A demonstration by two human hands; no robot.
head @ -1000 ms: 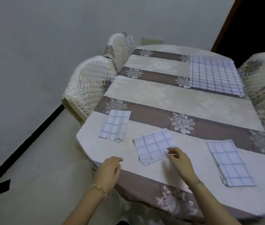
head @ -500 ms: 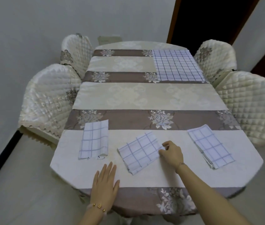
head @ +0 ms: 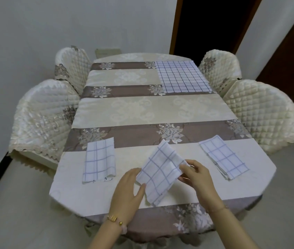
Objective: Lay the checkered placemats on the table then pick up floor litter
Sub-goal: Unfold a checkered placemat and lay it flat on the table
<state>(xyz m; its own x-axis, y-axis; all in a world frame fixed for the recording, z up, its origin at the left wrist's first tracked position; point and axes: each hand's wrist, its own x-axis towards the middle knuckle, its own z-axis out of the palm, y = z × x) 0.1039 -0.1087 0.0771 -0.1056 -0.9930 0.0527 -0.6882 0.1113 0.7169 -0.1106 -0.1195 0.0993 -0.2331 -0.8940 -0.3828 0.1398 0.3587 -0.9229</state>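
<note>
A folded white placemat with blue checks (head: 160, 172), the middle one, is lifted off the near end of the table (head: 142, 112). My right hand (head: 197, 174) pinches its right edge. My left hand (head: 127, 190) grips its lower left corner. A second folded placemat (head: 99, 159) lies flat to the left. A third folded one (head: 223, 157) lies to the right. One unfolded checkered placemat (head: 182, 77) is spread at the far right of the table.
Two quilted cream chairs stand on the left (head: 43, 115) and two on the right (head: 261, 112), pushed against the table. A dark doorway (head: 212, 24) opens behind the far end. Pale floor (head: 13, 203) runs along both sides. No litter shows.
The view has swung to face the table squarely. My right hand has lifted the middle placemat off the cloth, and my left hand has moved from the table edge onto its corner.
</note>
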